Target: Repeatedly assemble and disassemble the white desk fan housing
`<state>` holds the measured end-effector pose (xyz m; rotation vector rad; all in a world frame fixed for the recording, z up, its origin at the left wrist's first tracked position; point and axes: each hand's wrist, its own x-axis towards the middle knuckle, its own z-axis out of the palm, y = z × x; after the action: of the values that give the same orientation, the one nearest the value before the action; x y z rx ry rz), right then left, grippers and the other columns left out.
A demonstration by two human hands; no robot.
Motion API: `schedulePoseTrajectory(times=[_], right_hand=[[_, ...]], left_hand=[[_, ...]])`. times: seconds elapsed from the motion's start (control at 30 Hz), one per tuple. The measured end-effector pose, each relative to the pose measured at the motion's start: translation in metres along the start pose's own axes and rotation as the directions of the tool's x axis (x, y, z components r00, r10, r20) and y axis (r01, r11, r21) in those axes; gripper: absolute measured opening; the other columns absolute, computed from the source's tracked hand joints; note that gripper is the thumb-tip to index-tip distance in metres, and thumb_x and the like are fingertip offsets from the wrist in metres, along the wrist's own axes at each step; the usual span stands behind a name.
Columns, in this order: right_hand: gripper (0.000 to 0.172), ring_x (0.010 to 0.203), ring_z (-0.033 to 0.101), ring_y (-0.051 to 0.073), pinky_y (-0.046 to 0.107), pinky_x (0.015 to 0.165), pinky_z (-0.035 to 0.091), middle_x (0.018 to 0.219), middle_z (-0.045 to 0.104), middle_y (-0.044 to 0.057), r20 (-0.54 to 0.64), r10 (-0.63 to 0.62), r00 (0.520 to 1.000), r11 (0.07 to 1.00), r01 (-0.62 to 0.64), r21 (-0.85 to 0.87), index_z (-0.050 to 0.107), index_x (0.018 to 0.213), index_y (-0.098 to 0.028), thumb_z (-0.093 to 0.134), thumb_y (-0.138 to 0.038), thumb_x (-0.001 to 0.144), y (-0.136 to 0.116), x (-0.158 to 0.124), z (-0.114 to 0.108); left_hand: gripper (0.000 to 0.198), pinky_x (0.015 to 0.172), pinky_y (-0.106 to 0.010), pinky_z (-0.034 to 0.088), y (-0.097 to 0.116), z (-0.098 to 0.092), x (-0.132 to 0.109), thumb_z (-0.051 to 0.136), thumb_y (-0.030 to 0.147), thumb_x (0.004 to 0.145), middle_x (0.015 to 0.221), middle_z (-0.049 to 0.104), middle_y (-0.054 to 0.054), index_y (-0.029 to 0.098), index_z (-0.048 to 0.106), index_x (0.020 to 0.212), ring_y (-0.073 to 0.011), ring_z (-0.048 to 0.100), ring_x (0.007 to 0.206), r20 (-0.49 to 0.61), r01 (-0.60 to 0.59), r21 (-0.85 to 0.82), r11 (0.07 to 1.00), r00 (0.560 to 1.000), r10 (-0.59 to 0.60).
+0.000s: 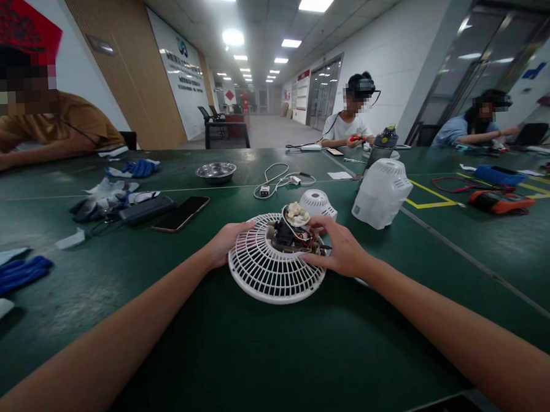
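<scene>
Table (pixel 246 367), dark green, stretches beneath a round white fan guard (pixel 264 269), straight ahead of the person. Left hand (pixel 225 244) grips the guard's far-left rim; right hand (pixel 344 246) holds the motor (pixel 283 235) on the guard, thumb and fingers curled at its side. Just beyond sit a small white cover (pixel 318 201) and a plug (pixel 265 191).

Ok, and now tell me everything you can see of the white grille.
The white grille is round and looks like plastic, with thin ribs fanning outward, crossed by rings and edged by a smooth rim. It lies roughly level at the near middle of the green table, though whether it touches the tabletop is unclear. An exposed motor assembly with wires covers its centre. The left hand holds its left edge; the right hand is at the motor's side.
</scene>
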<state>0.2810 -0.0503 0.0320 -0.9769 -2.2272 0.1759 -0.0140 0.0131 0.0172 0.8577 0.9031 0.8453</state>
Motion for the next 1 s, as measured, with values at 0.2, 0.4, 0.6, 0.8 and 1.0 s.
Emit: schedulePoseTrajectory(times=[0.2,0.4,0.6,0.8,1.0], right_hand=[[0.041,0.098,0.067,0.024,0.044,0.088,0.057,0.113,0.067,0.010,-0.039,0.010,0.999,1.000,-0.010,-0.003,0.051,0.120,-0.023,0.069,-0.042,0.090,-0.004,0.003,-0.002],[0.030,0.096,0.069,0.023,0.043,0.089,0.057,0.109,0.070,0.008,-0.092,-0.023,0.995,0.999,0.020,-0.034,0.058,0.116,-0.021,0.068,-0.036,0.092,-0.004,0.005,-0.004],[0.028,0.092,0.069,0.022,0.043,0.087,0.058,0.108,0.072,0.008,-0.086,-0.021,0.996,1.000,0.021,-0.001,0.062,0.116,-0.022,0.064,-0.028,0.089,-0.008,0.005,-0.011],[0.018,0.086,0.070,0.019,0.039,0.082,0.058,0.101,0.074,0.006,-0.131,0.028,0.991,0.997,-0.019,0.070,0.066,0.108,-0.022,0.056,-0.027,0.094,-0.010,0.008,-0.010],[0.016,0.080,0.069,0.019,0.036,0.076,0.057,0.095,0.074,0.005,-0.161,0.091,0.983,0.995,-0.081,0.066,0.067,0.102,-0.021,0.067,-0.031,0.089,-0.015,0.011,-0.006]], left_hand=[[0.017,0.076,-0.030,0.062,0.000,-0.001,0.000,0.058,0.016,0.097,0.089,0.077,-0.013,0.006,0.072,0.099,-0.0176,0.074,0.074,0.009,0.000,0.002,1.000,1.000,0.000],[0.017,0.080,-0.032,0.062,-0.001,-0.005,0.003,0.058,0.017,0.097,0.096,0.077,-0.015,0.007,0.072,0.103,-0.0193,0.075,0.078,0.028,0.010,0.014,1.000,1.000,-0.010],[0.016,0.081,-0.032,0.062,0.000,-0.003,0.001,0.059,0.016,0.096,0.095,0.077,-0.015,0.008,0.072,0.101,-0.0193,0.075,0.078,0.022,0.005,0.010,1.000,1.000,-0.005],[0.017,0.078,-0.033,0.063,0.000,0.000,-0.001,0.059,0.015,0.095,0.094,0.077,-0.015,0.007,0.072,0.102,-0.0203,0.075,0.078,0.034,0.000,0.006,1.000,0.999,0.000],[0.019,0.076,-0.031,0.063,0.001,0.003,-0.002,0.055,0.015,0.098,0.090,0.077,-0.014,0.006,0.072,0.098,-0.0186,0.075,0.074,0.020,0.007,-0.005,1.000,1.000,-0.007]])
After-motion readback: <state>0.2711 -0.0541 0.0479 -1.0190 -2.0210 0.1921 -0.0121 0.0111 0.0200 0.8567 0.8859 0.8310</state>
